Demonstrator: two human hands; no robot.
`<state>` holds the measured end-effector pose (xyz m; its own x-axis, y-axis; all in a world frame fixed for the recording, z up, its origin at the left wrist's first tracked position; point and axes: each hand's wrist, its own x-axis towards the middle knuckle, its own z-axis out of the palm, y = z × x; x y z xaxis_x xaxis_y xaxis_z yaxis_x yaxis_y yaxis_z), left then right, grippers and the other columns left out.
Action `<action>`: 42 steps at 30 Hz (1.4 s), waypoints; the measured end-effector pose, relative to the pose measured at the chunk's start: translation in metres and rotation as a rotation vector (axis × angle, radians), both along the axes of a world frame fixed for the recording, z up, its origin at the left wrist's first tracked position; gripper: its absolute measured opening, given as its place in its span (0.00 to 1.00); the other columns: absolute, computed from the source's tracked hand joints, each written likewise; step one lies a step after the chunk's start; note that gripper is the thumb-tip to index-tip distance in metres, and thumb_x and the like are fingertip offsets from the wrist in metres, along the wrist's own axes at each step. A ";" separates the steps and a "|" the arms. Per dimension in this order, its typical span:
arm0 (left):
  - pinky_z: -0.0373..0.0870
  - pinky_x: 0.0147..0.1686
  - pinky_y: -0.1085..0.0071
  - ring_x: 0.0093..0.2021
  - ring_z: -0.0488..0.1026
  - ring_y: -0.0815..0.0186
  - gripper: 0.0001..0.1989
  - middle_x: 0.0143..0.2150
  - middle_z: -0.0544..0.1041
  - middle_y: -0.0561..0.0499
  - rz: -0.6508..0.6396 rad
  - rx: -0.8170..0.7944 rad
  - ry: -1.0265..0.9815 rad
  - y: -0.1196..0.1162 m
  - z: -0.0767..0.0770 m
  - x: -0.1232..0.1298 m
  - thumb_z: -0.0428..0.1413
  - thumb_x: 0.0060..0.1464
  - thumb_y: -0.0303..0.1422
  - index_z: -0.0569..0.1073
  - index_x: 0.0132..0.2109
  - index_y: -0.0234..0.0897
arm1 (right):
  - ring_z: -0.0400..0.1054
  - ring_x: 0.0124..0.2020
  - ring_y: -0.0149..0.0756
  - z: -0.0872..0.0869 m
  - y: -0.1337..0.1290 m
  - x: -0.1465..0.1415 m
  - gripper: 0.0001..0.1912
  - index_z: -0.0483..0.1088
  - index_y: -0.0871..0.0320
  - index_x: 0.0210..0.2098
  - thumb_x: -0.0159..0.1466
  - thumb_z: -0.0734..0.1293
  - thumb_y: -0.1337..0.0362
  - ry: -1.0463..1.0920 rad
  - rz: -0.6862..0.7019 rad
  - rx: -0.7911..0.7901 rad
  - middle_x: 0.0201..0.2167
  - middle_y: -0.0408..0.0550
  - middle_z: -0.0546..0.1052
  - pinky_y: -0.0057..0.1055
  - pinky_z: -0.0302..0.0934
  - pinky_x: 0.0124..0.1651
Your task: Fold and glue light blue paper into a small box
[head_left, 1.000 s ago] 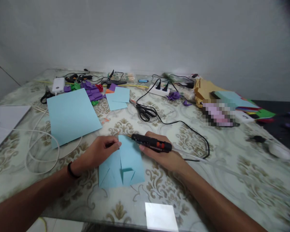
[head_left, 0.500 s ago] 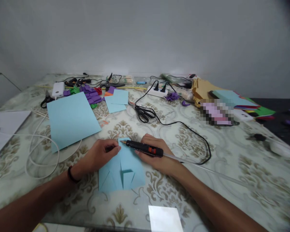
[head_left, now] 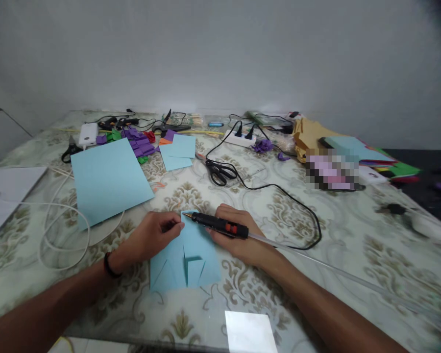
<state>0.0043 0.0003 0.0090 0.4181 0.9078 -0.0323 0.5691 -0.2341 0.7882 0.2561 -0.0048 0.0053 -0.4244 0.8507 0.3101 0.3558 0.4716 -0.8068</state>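
Observation:
A folded light blue paper (head_left: 202, 245) with cut slits lies on the patterned table in front of me. My left hand (head_left: 163, 230) pinches its upper left edge between thumb and fingers. In my right hand (head_left: 235, 233) is a black hot glue gun (head_left: 218, 224) with a red-orange part and a long clear glue stick out of its back. The gun's brass tip points left, at the paper's top edge close to my left fingertips. Whether the tip touches the paper I cannot tell.
A large blue sheet (head_left: 112, 181) and white cable (head_left: 64, 252) lie left. Behind are black scissors (head_left: 220, 172), smaller blue squares (head_left: 183, 147), purple folded pieces (head_left: 137, 142) and a power strip (head_left: 239, 138). The gun's black cord (head_left: 294, 193) loops right. A white square (head_left: 250, 331) lies at the front.
Almost nothing differs. The glue gun and both hands stay in nearly the same place at the paper's top edge; the view has shifted very slightly.

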 end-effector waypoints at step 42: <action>0.56 0.28 0.73 0.28 0.61 0.69 0.16 0.25 0.66 0.58 0.094 0.024 -0.085 0.003 0.005 -0.006 0.54 0.63 0.40 0.69 0.29 0.38 | 0.61 0.25 0.34 0.013 0.003 0.010 0.15 0.59 0.52 0.22 0.61 0.68 0.63 -0.054 -0.164 -0.079 0.22 0.41 0.65 0.33 0.52 0.27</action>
<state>-0.0012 0.0036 0.0143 0.3314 0.9432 0.0224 0.5206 -0.2026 0.8294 0.2664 -0.0019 0.0182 -0.2927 0.9305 0.2201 0.4667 0.3399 -0.8165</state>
